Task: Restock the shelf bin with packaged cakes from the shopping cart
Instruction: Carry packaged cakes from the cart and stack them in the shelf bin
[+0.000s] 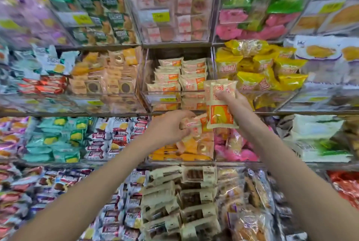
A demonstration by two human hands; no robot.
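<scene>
Two cream-orange cake packets in hand: right hand (232, 97) pinches one upright packet (220, 104) before clear shelf bin (155, 97); left hand (171, 127) clutches bundle (194, 126) below. Risk: bundle slips, falls into lower bin; cart unseen

No legible txt; yellow price tags (160, 16) too blurred.

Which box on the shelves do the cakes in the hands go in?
Find the middle shelf row, straight above the hands. The clear bin in its centre holds two neat stacks of cream packets with orange labels, matching the packet in the right hand. Its right neighbour holds yellow bags.
</scene>
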